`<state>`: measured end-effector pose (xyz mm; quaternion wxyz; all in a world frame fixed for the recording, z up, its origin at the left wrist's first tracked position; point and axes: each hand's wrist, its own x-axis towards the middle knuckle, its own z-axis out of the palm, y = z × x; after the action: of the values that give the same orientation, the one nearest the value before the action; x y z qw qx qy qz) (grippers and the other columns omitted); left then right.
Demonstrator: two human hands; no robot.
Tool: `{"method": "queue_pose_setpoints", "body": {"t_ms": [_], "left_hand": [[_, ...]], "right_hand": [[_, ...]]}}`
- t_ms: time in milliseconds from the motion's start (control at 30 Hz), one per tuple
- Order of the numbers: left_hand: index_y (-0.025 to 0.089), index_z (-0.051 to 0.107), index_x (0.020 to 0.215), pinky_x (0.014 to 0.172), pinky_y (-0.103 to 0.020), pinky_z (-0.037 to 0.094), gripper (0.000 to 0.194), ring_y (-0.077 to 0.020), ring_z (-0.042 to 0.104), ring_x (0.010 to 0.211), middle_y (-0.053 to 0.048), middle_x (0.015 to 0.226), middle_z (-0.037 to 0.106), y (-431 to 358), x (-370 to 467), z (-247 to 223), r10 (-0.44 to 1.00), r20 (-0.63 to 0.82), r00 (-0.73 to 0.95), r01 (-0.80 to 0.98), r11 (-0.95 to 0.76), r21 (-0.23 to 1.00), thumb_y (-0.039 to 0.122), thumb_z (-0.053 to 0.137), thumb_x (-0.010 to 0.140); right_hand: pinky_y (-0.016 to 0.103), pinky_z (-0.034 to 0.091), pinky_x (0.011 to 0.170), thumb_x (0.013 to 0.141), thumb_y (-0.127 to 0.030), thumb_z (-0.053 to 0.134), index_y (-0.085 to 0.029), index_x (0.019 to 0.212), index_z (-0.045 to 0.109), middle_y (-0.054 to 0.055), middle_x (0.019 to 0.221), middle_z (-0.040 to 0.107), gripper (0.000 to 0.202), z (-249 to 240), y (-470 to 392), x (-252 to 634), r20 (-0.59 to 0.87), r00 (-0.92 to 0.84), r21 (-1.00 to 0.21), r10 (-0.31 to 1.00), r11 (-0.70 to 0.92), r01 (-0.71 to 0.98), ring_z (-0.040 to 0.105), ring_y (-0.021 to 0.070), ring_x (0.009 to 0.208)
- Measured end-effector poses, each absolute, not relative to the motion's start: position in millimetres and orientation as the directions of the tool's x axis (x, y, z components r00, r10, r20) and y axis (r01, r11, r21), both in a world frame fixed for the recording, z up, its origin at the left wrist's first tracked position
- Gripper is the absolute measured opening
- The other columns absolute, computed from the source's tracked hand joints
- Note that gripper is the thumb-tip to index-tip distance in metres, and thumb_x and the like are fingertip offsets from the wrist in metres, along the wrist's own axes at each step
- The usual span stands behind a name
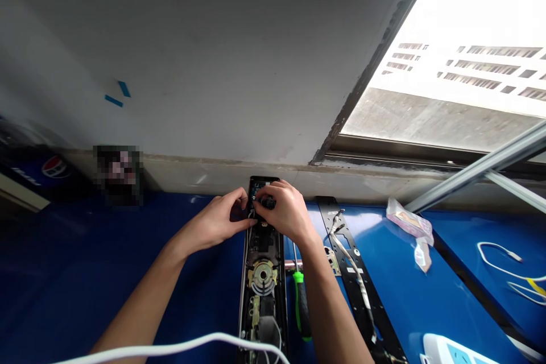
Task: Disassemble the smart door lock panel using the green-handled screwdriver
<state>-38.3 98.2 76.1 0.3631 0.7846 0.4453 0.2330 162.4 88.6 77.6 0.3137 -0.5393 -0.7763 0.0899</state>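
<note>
A long, narrow black housing (263, 250), looking like an opened electronic door lock, lies lengthwise before me. Its round metal mechanism (263, 276) shows in the middle, and a circuit board (257, 188) shows at the far end. My left hand (224, 215) is at the left edge near that end, fingers curled and thumb reaching over the rim by a thin wire; whatever its fingertips hold is hidden. My right hand (285, 209) is closed in a pinch over the board, with a small black part (268, 202) at its fingers.
Right of the housing lie a green-and-black screwdriver (301, 304) and a long black plate (356, 278) carrying a cable. Farther right are a plastic packet (409, 222), a white cable (497, 264) and a power strip (452, 350). A white cord (179, 348) crosses the foreground. The wall (205, 173) stands close behind.
</note>
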Motion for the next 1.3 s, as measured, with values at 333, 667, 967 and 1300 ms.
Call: {"method": "queue_pose_setpoints", "body": {"t_ms": [333, 667, 967, 1300], "left_hand": [[0.023, 0.048, 0.089, 0.069, -0.027, 0.04, 0.035, -0.0168, 0.052, 0.077, 0.004, 0.082, 0.057, 99, -38, 74, 0.867, 0.038, 0.497, 0.5, -0.322, 0.804, 0.047, 0.073, 0.084], [0.023, 0.046, 0.088, 0.068, -0.026, 0.042, 0.036, -0.016, 0.057, 0.075, 0.006, 0.079, 0.059, 98, -36, 76, 0.859, 0.026, 0.511, 0.431, -0.283, 0.857, 0.044, 0.075, 0.083], [0.025, 0.05, 0.097, 0.077, -0.033, 0.051, 0.034, -0.0233, 0.069, 0.089, 0.0, 0.092, 0.071, 95, -38, 79, 0.867, 0.015, 0.498, 0.478, -0.289, 0.83, 0.048, 0.073, 0.087], [0.028, 0.05, 0.109, 0.084, -0.035, 0.05, 0.044, -0.0292, 0.069, 0.105, -0.003, 0.11, 0.071, 85, -37, 85, 0.854, -0.053, 0.517, 0.611, -0.325, 0.722, 0.055, 0.074, 0.084]], "right_hand": [[0.032, 0.049, 0.08, 0.088, -0.02, 0.074, -0.026, 0.089, 0.079, 0.002, 0.09, 0.076, 0.008, 74, 93, 163, 0.396, -0.213, -0.46, 0.893, 0.393, 0.796, 0.066, 0.0216, 0.095], [0.032, 0.048, 0.077, 0.087, -0.022, 0.075, -0.026, 0.085, 0.079, 0.002, 0.09, 0.076, 0.006, 70, 95, 165, 0.419, -0.184, -0.448, 0.889, 0.379, 0.81, 0.067, 0.0208, 0.09], [0.031, 0.047, 0.072, 0.085, -0.026, 0.079, -0.024, 0.105, 0.069, 0.002, 0.089, 0.073, 0.022, 85, 85, 170, 0.375, -0.175, -0.509, 0.91, 0.36, 0.782, 0.063, 0.0193, 0.08], [0.025, 0.048, 0.065, 0.091, -0.023, 0.074, -0.023, 0.088, 0.077, -0.002, 0.076, 0.076, 0.004, 101, 69, 188, 0.266, -0.262, -0.674, 0.928, 0.373, 0.637, 0.062, 0.0115, 0.066]]}}
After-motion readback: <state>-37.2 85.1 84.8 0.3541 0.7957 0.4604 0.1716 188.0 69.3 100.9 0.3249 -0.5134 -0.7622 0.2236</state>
